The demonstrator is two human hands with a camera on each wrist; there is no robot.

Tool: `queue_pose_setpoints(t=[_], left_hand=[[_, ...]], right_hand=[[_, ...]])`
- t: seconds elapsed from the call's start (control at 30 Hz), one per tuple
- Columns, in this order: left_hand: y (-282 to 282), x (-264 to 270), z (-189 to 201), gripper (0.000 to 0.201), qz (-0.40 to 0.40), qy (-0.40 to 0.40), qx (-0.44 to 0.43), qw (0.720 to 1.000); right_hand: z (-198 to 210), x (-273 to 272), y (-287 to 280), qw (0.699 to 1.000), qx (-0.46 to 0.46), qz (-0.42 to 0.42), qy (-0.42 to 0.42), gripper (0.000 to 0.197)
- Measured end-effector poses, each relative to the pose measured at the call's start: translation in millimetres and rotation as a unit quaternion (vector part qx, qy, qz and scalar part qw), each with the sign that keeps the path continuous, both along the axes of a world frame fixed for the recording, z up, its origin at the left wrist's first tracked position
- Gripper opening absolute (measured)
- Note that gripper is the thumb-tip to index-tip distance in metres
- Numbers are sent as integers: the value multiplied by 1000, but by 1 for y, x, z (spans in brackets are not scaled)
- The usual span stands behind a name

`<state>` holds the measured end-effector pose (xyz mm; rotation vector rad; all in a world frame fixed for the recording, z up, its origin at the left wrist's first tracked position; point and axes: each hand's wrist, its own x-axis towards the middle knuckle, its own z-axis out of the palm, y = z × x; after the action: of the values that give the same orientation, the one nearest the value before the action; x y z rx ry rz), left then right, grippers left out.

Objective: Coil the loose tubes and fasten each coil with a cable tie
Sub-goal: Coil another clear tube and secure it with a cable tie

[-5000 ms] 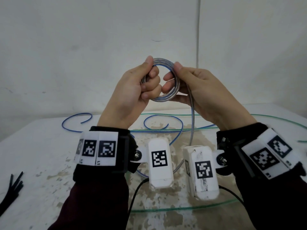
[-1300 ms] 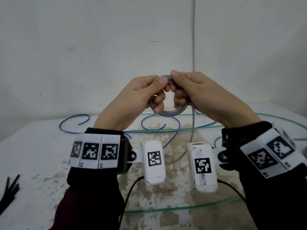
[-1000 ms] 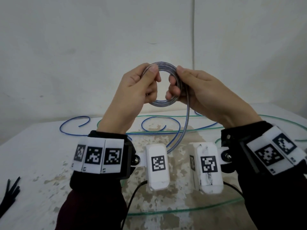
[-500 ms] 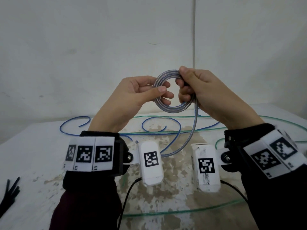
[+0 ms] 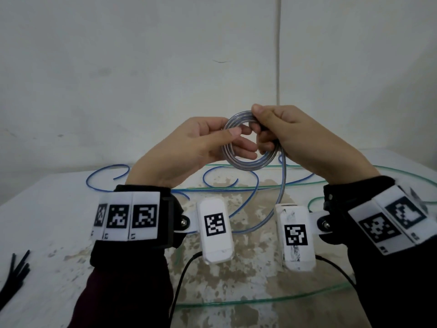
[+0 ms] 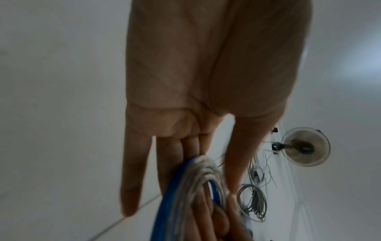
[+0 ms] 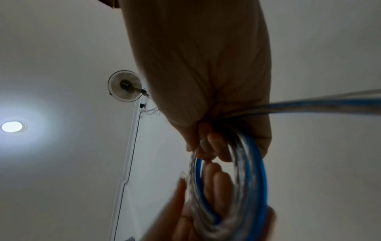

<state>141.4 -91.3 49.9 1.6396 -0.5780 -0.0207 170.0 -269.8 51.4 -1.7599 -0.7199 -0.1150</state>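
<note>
Coil [image 5: 248, 147] hangs above the table [image 5: 59, 209]; left hand [image 5: 189, 147] pinches its left edge. Right hand [image 5: 300, 138] grips the top; its tail [image 5: 282, 185] trails down.

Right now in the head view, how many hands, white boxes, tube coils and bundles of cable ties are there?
Hands: 2, left hand and right hand
White boxes: 2
Tube coil: 1
Bundle of cable ties: 1
Total: 6

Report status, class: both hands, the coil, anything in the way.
Left hand and right hand both grip the clear tube coil. Loose tail still uncoiled, no tie on. Cable ties far left on table.
</note>
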Motion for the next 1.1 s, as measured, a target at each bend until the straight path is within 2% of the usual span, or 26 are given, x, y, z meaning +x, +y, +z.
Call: queue_pose_setpoints(t=[0.17, 0.23, 0.3, 0.37, 0.5, 0.6, 0.7, 0.83, 0.93, 1.1], left_hand=[[4, 0, -1, 26, -4, -16, 10, 1000], [2, -1, 0, 19, -11, 6, 21, 1000], [-2, 0, 2, 25, -10, 33, 33, 999], [-7, 2, 2, 29, 9, 28, 23, 999], [-12, 7, 1, 30, 68, -33, -34, 997], [-13, 12, 3, 33, 101, -56, -137, 984], [-17, 15, 3, 33, 112, -72, -211, 968], [-29, 13, 3, 34, 85, -72, -261, 959], [-29, 12, 4, 34, 27, -25, -227, 973], [-17, 11, 2, 25, -10, 14, -92, 996]], right_hand=[[2, -4, 2, 1000, 7, 3, 3, 36], [3, -6, 5, 1000, -5, -6, -4, 27], [2, -8, 8, 999, -30, -19, -13, 16], [1, -9, 11, 999, -31, -14, -7, 12], [4, -7, 13, 997, 72, -1, 26, 16], [5, -2, 7, 991, 118, 28, 61, 30], [2, 0, 4, 987, 122, 76, 71, 34], [3, 2, 3, 967, 207, 103, 103, 35], [5, 2, 1, 963, 228, 102, 101, 34], [4, -3, 2, 995, 70, 57, 31, 34]])
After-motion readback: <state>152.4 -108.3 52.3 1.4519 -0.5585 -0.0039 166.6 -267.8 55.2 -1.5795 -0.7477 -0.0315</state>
